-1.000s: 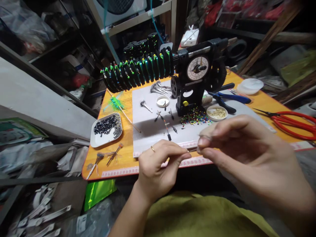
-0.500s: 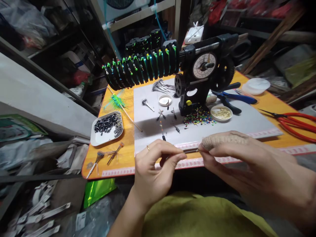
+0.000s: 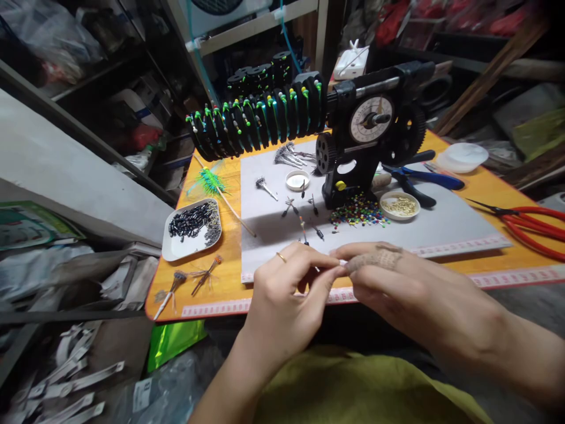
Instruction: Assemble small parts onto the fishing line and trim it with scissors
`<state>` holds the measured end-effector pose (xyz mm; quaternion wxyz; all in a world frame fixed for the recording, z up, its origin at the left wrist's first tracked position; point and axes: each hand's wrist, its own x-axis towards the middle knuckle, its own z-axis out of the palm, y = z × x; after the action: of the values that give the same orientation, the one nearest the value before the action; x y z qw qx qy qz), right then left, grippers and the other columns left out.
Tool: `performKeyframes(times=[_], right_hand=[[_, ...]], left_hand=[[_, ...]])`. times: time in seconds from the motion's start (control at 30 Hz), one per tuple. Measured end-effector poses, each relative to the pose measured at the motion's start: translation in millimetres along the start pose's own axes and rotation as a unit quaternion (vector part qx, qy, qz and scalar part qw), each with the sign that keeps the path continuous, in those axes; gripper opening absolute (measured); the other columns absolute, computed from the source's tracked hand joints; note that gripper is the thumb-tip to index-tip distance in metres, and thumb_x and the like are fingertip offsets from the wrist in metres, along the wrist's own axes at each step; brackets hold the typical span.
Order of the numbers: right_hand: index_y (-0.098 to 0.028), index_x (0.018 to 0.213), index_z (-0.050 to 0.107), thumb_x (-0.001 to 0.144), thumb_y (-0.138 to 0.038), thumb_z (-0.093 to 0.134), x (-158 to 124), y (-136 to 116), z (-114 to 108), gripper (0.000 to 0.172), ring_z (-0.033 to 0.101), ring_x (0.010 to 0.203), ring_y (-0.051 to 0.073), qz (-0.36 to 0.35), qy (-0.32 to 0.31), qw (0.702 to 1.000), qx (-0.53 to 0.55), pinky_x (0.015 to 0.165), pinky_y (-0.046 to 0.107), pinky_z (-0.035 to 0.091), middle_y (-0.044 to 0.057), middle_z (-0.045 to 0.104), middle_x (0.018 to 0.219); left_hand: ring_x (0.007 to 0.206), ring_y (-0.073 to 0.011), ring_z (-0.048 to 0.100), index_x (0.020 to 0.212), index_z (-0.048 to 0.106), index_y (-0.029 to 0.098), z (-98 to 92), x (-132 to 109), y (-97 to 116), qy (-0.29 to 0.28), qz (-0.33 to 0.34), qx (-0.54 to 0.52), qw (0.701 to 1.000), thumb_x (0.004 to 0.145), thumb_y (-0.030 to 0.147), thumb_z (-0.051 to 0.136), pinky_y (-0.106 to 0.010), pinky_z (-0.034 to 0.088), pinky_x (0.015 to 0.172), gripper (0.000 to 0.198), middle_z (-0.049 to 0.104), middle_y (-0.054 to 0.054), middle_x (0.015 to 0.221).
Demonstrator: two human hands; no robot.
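My left hand (image 3: 289,294) and my right hand (image 3: 397,288) meet fingertip to fingertip above the near edge of the orange table (image 3: 225,259). Both pinch a small thin piece that the fingers now hide. A ring sits on my left hand, and a bandage wraps one right finger. Just beyond the hands lies a grey mat (image 3: 436,227) with small loose floats (image 3: 304,227) and a heap of coloured beads (image 3: 357,213). A black winding machine (image 3: 366,135) with a dial stands at the back, carrying a row of black spools (image 3: 260,126).
A white tray of black tubes (image 3: 190,229) sits at the left. A small dish of gold pieces (image 3: 399,205), blue pliers (image 3: 424,182) and red scissors (image 3: 529,227) lie at the right. Green feathers on a stick (image 3: 212,185) rest near the spools. Clutter surrounds the table.
My hands have closed together, so the thin dark piece seen between the fingertips earlier is now covered. Both hands shifted slightly forward and left.
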<state>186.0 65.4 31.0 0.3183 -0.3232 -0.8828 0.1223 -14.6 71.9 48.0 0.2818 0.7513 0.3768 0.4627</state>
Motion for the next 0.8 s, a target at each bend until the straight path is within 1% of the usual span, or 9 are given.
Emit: performKeyframes(times=[0.13, 0.23, 0.3, 0.4, 0.5, 0.57, 0.67, 0.73, 0.8], right_hand=[[-0.029, 0.115, 0.055, 0.086, -0.006, 0.060, 2, -4, 2, 0.037, 0.070, 0.093, 0.019, 0.054, 0.072, 0.995, 0.034, 0.084, 0.031, 0.058, 0.002, 0.072, 0.104], [-0.028, 0.109, 0.054, 0.085, -0.003, 0.060, 5, -10, 2, 0.035, 0.070, 0.088, 0.015, 0.060, 0.099, 0.991, 0.070, 0.081, 0.027, 0.058, 0.000, 0.071, 0.098], [-0.027, 0.108, 0.055, 0.084, -0.003, 0.061, 7, -13, 2, 0.034, 0.070, 0.088, 0.015, 0.055, 0.124, 0.985, 0.103, 0.079, 0.026, 0.059, 0.000, 0.071, 0.097], [-0.025, 0.114, 0.057, 0.083, -0.005, 0.064, 11, -16, 3, 0.038, 0.069, 0.093, 0.017, 0.079, 0.186, 0.970, 0.136, 0.082, 0.030, 0.059, 0.003, 0.069, 0.104], [-0.022, 0.111, 0.060, 0.085, -0.008, 0.063, 18, -20, 5, 0.029, 0.066, 0.097, 0.019, 0.095, 0.176, 0.974, 0.111, 0.079, 0.030, 0.058, 0.007, 0.066, 0.106], [-0.020, 0.103, 0.062, 0.087, -0.009, 0.061, 24, -23, 7, 0.019, 0.064, 0.093, 0.017, 0.082, 0.160, 0.979, 0.093, 0.074, 0.027, 0.056, 0.006, 0.065, 0.098], [-0.018, 0.097, 0.061, 0.086, -0.007, 0.060, 28, -24, 11, 0.015, 0.064, 0.083, 0.014, 0.052, 0.184, 0.981, 0.047, 0.069, 0.025, 0.055, 0.005, 0.064, 0.090], [-0.018, 0.098, 0.061, 0.084, -0.005, 0.063, 27, -22, 13, 0.019, 0.064, 0.082, 0.015, 0.012, 0.208, 0.978, -0.024, 0.072, 0.027, 0.056, 0.006, 0.065, 0.091], [-0.018, 0.100, 0.062, 0.082, -0.005, 0.066, 25, -18, 12, 0.022, 0.065, 0.092, 0.020, -0.055, 0.221, 0.969, -0.098, 0.079, 0.033, 0.058, 0.010, 0.067, 0.098]], left_hand=[[0.065, -0.0117, 0.064, 0.082, 0.070, 0.014, 1.5, -1, -1, 0.007, -0.030, -0.070, 0.997, 0.085, 0.014, 0.069, -0.021, 0.052, 0.057, 0.004, 0.071, -0.005, 0.076], [0.065, -0.0116, 0.063, 0.083, 0.071, 0.014, 0.6, -2, -1, 0.007, -0.038, -0.090, 0.995, 0.085, 0.014, 0.069, -0.021, 0.052, 0.058, 0.003, 0.070, -0.005, 0.076], [0.068, -0.0115, 0.062, 0.083, 0.070, 0.014, -1.0, -2, 0, -0.001, -0.057, -0.107, 0.993, 0.086, 0.014, 0.068, -0.021, 0.052, 0.061, 0.004, 0.068, -0.004, 0.077], [0.069, -0.0098, 0.060, 0.082, 0.067, 0.016, -3.0, -2, 1, 0.001, -0.116, -0.175, 0.978, 0.088, 0.018, 0.066, -0.019, 0.049, 0.061, 0.007, 0.064, -0.003, 0.079], [0.063, -0.0072, 0.054, 0.079, 0.065, 0.017, -2.5, -3, 1, 0.024, -0.146, -0.241, 0.959, 0.089, 0.021, 0.067, -0.017, 0.045, 0.056, 0.011, 0.061, 0.000, 0.076], [0.062, -0.0065, 0.052, 0.079, 0.066, 0.017, -1.3, -4, 0, 0.030, -0.145, -0.258, 0.955, 0.088, 0.021, 0.067, -0.017, 0.044, 0.056, 0.010, 0.059, 0.001, 0.075], [0.065, -0.0068, 0.053, 0.081, 0.065, 0.017, -1.4, -5, 0, 0.029, -0.146, -0.263, 0.953, 0.089, 0.020, 0.067, -0.017, 0.045, 0.059, 0.008, 0.059, 0.001, 0.077], [0.071, -0.0081, 0.055, 0.082, 0.064, 0.017, -3.9, -4, 0, 0.014, -0.151, -0.261, 0.953, 0.090, 0.020, 0.066, -0.018, 0.046, 0.064, 0.009, 0.059, 0.000, 0.080], [0.080, -0.0102, 0.058, 0.082, 0.063, 0.017, -7.8, -2, 0, -0.014, -0.157, -0.258, 0.953, 0.090, 0.021, 0.064, -0.020, 0.049, 0.070, 0.009, 0.059, -0.001, 0.086]])
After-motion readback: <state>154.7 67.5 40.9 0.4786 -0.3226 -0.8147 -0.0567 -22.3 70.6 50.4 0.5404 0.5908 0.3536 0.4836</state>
